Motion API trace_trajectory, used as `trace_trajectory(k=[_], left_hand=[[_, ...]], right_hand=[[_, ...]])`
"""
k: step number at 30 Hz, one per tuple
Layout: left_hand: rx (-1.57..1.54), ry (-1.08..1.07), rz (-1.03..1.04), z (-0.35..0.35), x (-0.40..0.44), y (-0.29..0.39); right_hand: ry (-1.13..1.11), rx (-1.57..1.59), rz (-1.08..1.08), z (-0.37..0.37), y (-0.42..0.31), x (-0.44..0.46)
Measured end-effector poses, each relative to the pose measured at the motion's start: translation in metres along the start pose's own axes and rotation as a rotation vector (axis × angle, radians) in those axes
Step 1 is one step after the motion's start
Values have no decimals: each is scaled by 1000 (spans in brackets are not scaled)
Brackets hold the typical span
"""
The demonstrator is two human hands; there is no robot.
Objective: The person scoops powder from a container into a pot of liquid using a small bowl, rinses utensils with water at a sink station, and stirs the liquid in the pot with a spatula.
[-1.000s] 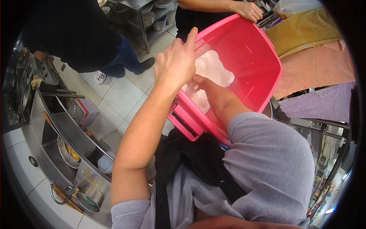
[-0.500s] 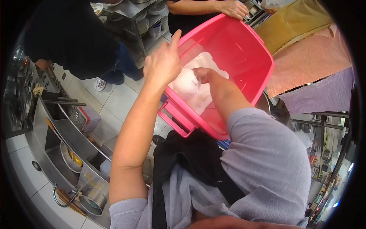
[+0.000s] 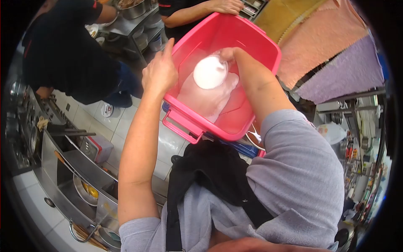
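Observation:
A deep pink tub [image 3: 266, 48] is tilted in front of me, with white powder [image 3: 203, 103] lying in its bottom. My left hand [image 3: 160, 71] grips the tub's left rim, its index finger pointing up along the edge. Inside the tub, my right hand [image 3: 228, 56] holds a clear round container [image 3: 210, 72] by its side. The container is full of white powder and hangs above the rest of the powder. Part of my right hand's fingers is hidden behind the container's edge.
Another person's hand [image 3: 226, 6] rests on the tub's far rim. A second person in black [image 3: 71, 54] stands at the left by a stove. Orange and purple cloths [image 3: 323, 33] hang at the right. A metal sink unit [image 3: 79, 155] is at lower left.
The container of powder has come up out of the powder with my right hand. The tub, my left hand and the other person's hand appear farther left in view.

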State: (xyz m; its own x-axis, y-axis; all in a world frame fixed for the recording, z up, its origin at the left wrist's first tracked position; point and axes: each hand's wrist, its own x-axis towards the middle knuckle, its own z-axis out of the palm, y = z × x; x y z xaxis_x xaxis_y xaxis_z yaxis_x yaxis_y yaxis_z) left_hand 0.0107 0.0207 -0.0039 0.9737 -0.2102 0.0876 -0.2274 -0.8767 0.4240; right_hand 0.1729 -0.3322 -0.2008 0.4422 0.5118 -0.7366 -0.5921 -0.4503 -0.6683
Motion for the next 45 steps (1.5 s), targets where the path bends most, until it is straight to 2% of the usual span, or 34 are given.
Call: trace_trajectory(k=[1,3,7,11,12,16,18,19,21,22,23,25,27,29,31,32,33,35,36,41,43,45], left_hand=[[1,22,5,1,1,0],[-4,0,16,-1,0,3],[0,7,46,4,2,-1],[-21,6,72,4,1,-1],[-22,-4,53,4,1,-1],[-5,-20,34,4,3,-2],[23,-15,60,9,5,-5],[-12,-10,82,9,6,-5],[10,-48,32,7,6,-1],[-11,-56,38,7,7,-2],[-21,-51,48,9,8,-3],[-14,-76,21,2,3,5],[-8,-75,26,4,5,4],[0,-78,28,5,5,3],[-3,-83,24,3,5,5],[1,-88,23,4,5,5],[-12,-88,19,4,5,5],[-23,-88,10,4,5,4],[-20,-83,22,5,5,3],[-7,-81,21,3,3,4],[-23,-79,34,4,4,4],[-19,-90,32,3,4,5]], right_hand=[[21,12,-10,5,-16,-29],[198,-26,-69,22,-47,-90],[328,61,-313,1,-52,-186],[579,177,-559,0,-16,-298],[543,242,-630,11,-5,-326],[701,326,-693,28,81,-402],[808,375,-512,34,134,-418],[828,400,-504,48,153,-421],[898,305,-160,79,185,-420],[1044,257,-34,100,192,-411],[1029,237,-59,69,253,-388],[1141,186,215,99,262,-371],[1031,35,310,116,259,-361],[1010,-47,181,88,311,-328],[1074,-423,291,89,309,-305],[1098,-463,302,91,305,-297],[1094,-462,302,90,305,-287],[1268,-377,497,85,304,-265],[1272,-277,573,105,273,-271],[1391,-254,626,121,230,-271],[1524,-374,682,122,224,-272],[1537,-399,685,124,223,-279]])
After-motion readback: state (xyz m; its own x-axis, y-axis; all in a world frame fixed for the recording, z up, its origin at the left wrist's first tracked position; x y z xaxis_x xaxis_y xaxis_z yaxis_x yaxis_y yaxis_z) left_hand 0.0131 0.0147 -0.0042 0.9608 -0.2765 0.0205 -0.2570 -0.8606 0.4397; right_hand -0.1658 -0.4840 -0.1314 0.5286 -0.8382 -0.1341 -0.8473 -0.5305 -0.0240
